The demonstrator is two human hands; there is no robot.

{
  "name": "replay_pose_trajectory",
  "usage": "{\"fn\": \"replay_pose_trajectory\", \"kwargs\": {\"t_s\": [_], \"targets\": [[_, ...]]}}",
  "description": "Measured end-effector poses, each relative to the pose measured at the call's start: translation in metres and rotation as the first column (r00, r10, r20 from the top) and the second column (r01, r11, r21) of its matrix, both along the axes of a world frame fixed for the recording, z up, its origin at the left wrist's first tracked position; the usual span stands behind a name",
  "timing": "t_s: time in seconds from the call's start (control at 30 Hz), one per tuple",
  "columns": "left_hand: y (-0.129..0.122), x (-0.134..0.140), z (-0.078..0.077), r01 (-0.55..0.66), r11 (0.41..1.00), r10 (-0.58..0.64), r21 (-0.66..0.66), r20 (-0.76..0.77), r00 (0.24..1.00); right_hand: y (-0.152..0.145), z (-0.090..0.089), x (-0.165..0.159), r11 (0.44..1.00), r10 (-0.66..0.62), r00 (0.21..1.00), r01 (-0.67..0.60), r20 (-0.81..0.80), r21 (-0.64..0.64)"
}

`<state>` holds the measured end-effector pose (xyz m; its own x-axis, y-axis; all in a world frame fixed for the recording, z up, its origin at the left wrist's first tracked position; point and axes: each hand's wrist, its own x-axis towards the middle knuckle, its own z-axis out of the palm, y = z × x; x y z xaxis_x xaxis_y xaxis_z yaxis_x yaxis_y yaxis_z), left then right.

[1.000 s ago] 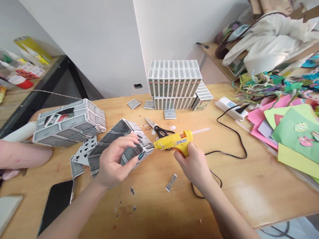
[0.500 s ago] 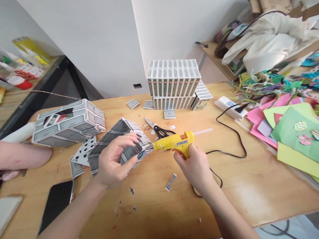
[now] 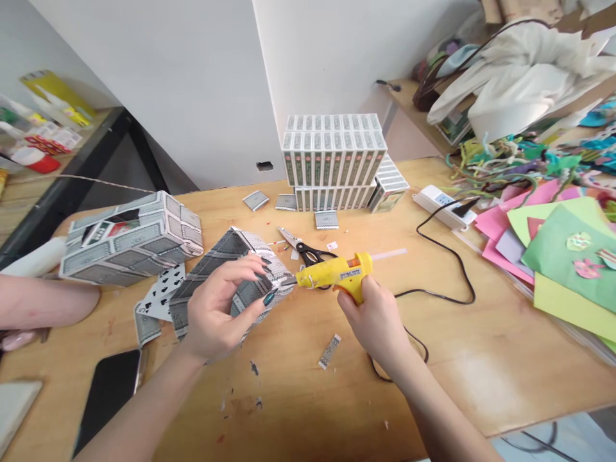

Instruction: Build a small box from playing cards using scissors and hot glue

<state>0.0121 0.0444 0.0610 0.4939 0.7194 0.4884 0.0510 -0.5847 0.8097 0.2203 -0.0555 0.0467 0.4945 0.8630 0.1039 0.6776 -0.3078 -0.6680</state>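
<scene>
My left hand [image 3: 224, 298] grips a grey-patterned structure made of playing cards [image 3: 206, 276], tilted above the table, its thumb and fingers around the right end. My right hand [image 3: 373, 314] is wrapped round the handle of a yellow hot glue gun [image 3: 332, 273] with a clear glue stick out of its back. The gun's nozzle points left and meets the right end of the card structure; whether glue is flowing is too small to tell. Behind the gun lie black-handled scissors [image 3: 310, 252]. Loose playing cards [image 3: 166, 292] lie left of the structure.
A larger card-covered box [image 3: 135, 237] rests at the left beside another person's arm [image 3: 45, 301]. Stacked card boxes [image 3: 334, 154] stand at the back. A phone [image 3: 110, 394] lies front left. The black cord [image 3: 462, 256] runs near a power strip [image 3: 443, 206]; coloured paper [image 3: 568, 250] is at right.
Almost nothing differs. The glue gun and both hands hold nearly the same place, with the nozzle still at the card structure's end; the whole view has shifted very slightly.
</scene>
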Motion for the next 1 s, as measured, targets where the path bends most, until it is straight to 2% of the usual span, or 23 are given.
{"fn": "replay_pose_trajectory", "kwargs": {"t_s": [0.17,0.3,0.5,0.6,0.7,0.83,1.0], "targets": [[0.0,0.001,-0.001,0.002,1.0,-0.002,-0.004,-0.015,1.0,-0.001,-0.004,0.001,0.999,-0.034,0.999,0.035,0.042,0.0],[0.0,0.003,-0.003,0.002,1.0,-0.003,-0.017,-0.036,0.999,-0.002,-0.001,0.004,0.997,-0.077,0.994,0.074,0.079,0.037],[0.001,0.006,-0.003,0.008,1.0,-0.009,-0.016,-0.034,0.999,-0.003,0.008,0.003,0.986,-0.166,0.985,0.167,-0.037,0.012],[0.001,0.006,-0.004,0.018,0.999,-0.019,-0.028,-0.034,0.999,-0.002,0.004,-0.001,0.991,-0.131,0.991,0.131,-0.018,-0.005],[0.002,0.006,-0.008,0.022,0.998,-0.025,-0.057,-0.054,0.998,-0.001,-0.003,0.001,0.994,-0.11,0.991,0.111,0.073,0.002],[0.001,0.01,-0.011,0.026,0.992,-0.045,-0.12,-0.157,0.987,-0.003,-0.005,0.015,0.981,-0.194,0.969,0.194,0.153,0.01],[0.001,0.018,-0.014,0.011,0.991,-0.056,-0.132,-0.343,0.938,-0.01,0.004,0.03,0.982,-0.186,0.982,0.187,0.032,-0.034]]}}
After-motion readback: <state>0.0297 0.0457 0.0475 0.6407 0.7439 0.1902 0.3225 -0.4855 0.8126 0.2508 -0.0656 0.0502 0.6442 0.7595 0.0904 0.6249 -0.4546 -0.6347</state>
